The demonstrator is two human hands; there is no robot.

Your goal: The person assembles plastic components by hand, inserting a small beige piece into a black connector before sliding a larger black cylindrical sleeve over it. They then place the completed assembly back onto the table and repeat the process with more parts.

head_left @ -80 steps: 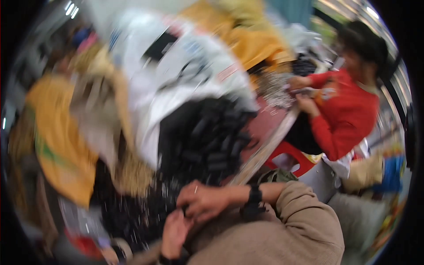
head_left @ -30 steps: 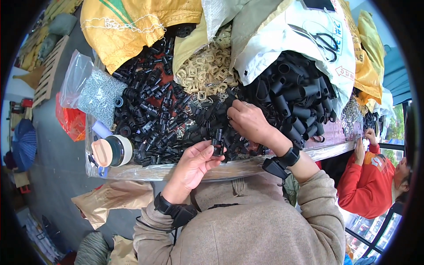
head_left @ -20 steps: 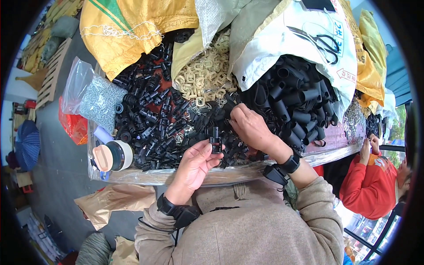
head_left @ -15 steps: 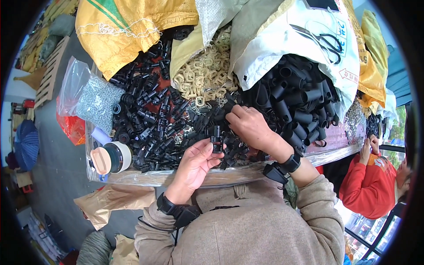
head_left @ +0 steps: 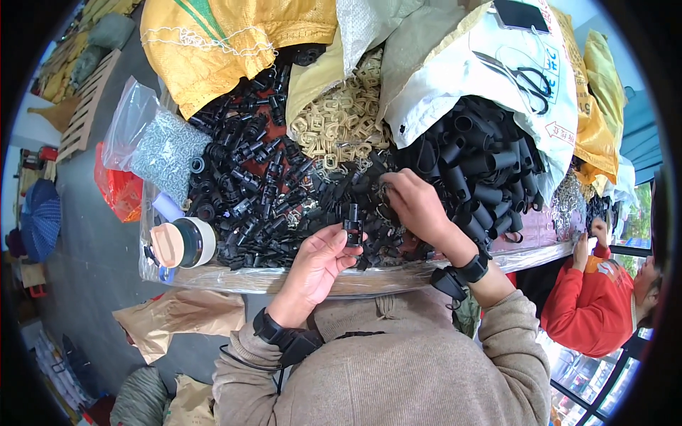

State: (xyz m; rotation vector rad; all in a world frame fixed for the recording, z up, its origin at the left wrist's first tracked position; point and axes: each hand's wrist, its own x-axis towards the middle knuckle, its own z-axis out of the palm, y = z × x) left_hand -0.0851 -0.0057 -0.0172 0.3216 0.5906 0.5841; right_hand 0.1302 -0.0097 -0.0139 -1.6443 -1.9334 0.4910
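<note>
My left hand [head_left: 320, 261] is closed around a black plastic cylindrical fitting [head_left: 353, 224], held upright between thumb and fingers near the table's front edge. To its right, my right hand [head_left: 422, 211] has its fingers curled down at a heap of small flat black pieces [head_left: 341, 190]. Its fingertips are partly hidden, so what they pinch cannot be made out. Left of my hands lies a spread of black plastic fittings [head_left: 245, 195]. Cream-coloured plastic buckles [head_left: 341, 117] spill from a sack behind the heap, and black tubes [head_left: 477, 153] pour from a white sack [head_left: 522, 74] at the right.
A lidded cup [head_left: 193, 241] stands at the table's left front, beside a clear bag of small silvery parts [head_left: 170, 153]. Scissors [head_left: 522, 79] and a phone [head_left: 521, 15] lie on the white sack. A person in red [head_left: 593, 305] works farther right at the table.
My right hand has shifted slightly right and nearer at the small black pieces. The left hand still holds the fitting in much the same spot. The view has turned a little.
</note>
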